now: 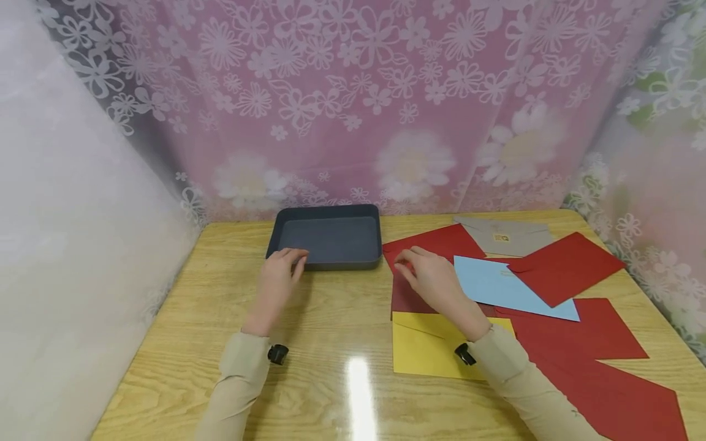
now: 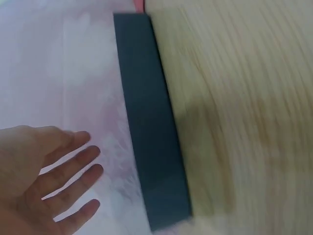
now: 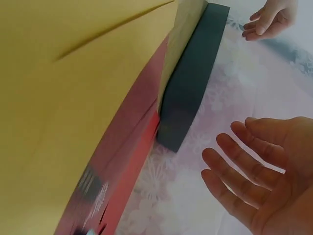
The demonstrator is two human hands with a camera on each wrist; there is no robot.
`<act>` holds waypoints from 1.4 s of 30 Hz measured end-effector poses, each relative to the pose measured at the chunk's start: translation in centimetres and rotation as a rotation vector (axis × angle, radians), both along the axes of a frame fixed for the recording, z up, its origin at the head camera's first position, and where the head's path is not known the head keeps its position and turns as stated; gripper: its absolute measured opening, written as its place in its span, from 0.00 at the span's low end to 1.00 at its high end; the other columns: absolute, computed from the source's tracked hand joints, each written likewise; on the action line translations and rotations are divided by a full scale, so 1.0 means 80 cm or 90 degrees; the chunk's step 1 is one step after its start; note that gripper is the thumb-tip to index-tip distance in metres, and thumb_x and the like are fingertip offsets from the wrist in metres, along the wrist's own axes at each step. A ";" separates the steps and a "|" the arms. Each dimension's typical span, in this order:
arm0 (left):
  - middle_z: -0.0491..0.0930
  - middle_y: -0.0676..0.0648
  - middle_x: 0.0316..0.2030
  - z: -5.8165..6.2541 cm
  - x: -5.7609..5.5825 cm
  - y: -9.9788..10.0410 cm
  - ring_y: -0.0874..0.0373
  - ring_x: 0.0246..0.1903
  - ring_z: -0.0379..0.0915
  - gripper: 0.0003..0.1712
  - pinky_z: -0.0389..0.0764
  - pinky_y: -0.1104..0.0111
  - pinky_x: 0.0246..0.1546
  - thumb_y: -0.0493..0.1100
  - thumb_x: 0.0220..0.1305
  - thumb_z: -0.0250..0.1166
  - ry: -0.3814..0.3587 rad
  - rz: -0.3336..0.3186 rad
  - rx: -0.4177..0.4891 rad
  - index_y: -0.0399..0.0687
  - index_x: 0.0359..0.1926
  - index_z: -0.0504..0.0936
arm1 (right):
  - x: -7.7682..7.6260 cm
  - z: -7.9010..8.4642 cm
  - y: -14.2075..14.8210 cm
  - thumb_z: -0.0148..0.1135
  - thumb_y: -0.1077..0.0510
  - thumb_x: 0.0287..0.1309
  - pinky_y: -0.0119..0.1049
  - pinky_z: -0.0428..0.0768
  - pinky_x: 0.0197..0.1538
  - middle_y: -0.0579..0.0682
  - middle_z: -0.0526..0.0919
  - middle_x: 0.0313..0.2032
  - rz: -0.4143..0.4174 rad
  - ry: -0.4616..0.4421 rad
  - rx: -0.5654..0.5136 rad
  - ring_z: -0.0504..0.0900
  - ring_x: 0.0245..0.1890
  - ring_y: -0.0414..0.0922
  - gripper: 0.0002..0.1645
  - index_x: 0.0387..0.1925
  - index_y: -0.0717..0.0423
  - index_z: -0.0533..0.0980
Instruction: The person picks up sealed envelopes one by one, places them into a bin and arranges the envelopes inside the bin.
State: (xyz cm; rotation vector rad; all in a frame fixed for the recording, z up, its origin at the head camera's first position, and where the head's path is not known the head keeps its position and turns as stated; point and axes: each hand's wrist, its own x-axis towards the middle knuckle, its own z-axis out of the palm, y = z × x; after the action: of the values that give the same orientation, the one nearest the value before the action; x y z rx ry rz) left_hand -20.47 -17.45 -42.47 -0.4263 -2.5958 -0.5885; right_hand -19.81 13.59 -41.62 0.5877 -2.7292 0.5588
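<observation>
A dark grey rectangular tray (image 1: pixel 331 266) with nothing in it stands at the back of the wooden table. Over its front left corner hovers my left hand (image 1: pixel 282 269), fingers loosely bent and holding nothing; the left wrist view shows those fingers (image 2: pixel 80 182) spread apart beside the tray's wall (image 2: pixel 151 122). My right hand (image 1: pixel 432 275) is raised above the red envelopes (image 1: pixel 436 240), right of the tray, its relaxed fingers (image 3: pixel 234 193) also bare. Under my right wrist lies a yellow envelope (image 1: pixel 425 352). A light blue envelope (image 1: pixel 496 283) reaches out to the right of that hand.
More red envelopes (image 1: pixel 573 266) overlap along the right side of the table, some reaching the near right. A grey envelope (image 1: pixel 507 236) with a small gold label lies at the back. Flowered curtains (image 1: pixel 342 122) hang behind and on both sides.
</observation>
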 end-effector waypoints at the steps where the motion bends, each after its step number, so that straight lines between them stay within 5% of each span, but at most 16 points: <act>1: 0.86 0.39 0.46 -0.002 -0.003 -0.007 0.43 0.44 0.82 0.11 0.81 0.51 0.48 0.39 0.71 0.64 -0.016 0.003 -0.001 0.40 0.48 0.87 | -0.005 -0.001 -0.006 0.72 0.56 0.60 0.31 0.72 0.23 0.49 0.85 0.36 0.006 0.002 0.004 0.77 0.22 0.41 0.09 0.42 0.53 0.85; 6: 0.85 0.37 0.50 -0.018 -0.011 -0.033 0.41 0.51 0.81 0.13 0.80 0.51 0.52 0.37 0.70 0.65 -0.072 0.006 -0.010 0.37 0.51 0.86 | -0.028 -0.012 -0.031 0.71 0.59 0.60 0.31 0.73 0.23 0.53 0.86 0.43 0.021 -0.005 0.014 0.83 0.28 0.46 0.11 0.45 0.56 0.86; 13: 0.86 0.38 0.47 -0.030 -0.012 -0.047 0.43 0.45 0.85 0.12 0.83 0.53 0.45 0.38 0.70 0.65 -0.103 0.013 -0.004 0.39 0.51 0.87 | -0.043 -0.024 -0.045 0.72 0.63 0.58 0.41 0.84 0.36 0.54 0.87 0.45 0.027 -0.015 0.008 0.87 0.41 0.51 0.10 0.43 0.58 0.88; 20: 0.88 0.40 0.42 -0.029 -0.013 -0.049 0.46 0.37 0.86 0.10 0.84 0.55 0.37 0.39 0.68 0.67 -0.105 0.038 -0.003 0.40 0.47 0.88 | -0.049 -0.028 -0.046 0.74 0.66 0.54 0.43 0.85 0.41 0.54 0.88 0.41 0.049 -0.008 -0.006 0.87 0.41 0.51 0.07 0.37 0.59 0.89; 34: 0.88 0.41 0.38 -0.025 0.002 -0.056 0.48 0.30 0.85 0.08 0.81 0.58 0.27 0.41 0.66 0.69 -0.104 0.064 -0.031 0.43 0.43 0.90 | -0.040 -0.025 -0.050 0.77 0.62 0.52 0.34 0.81 0.31 0.51 0.87 0.36 0.075 -0.010 0.017 0.86 0.32 0.48 0.04 0.32 0.56 0.89; 42: 0.89 0.42 0.36 -0.027 0.013 -0.063 0.49 0.29 0.85 0.08 0.83 0.57 0.31 0.42 0.65 0.70 -0.092 0.054 -0.041 0.42 0.42 0.90 | -0.030 -0.024 -0.051 0.78 0.61 0.51 0.34 0.82 0.32 0.53 0.88 0.39 0.088 -0.003 0.033 0.88 0.36 0.49 0.06 0.32 0.56 0.88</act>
State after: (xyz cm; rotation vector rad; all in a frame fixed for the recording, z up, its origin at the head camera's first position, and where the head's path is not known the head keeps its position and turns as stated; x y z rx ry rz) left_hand -19.42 -22.52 -44.66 -0.3019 -2.7613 -0.5266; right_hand -22.21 9.48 -43.51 0.7933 -2.7300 0.5236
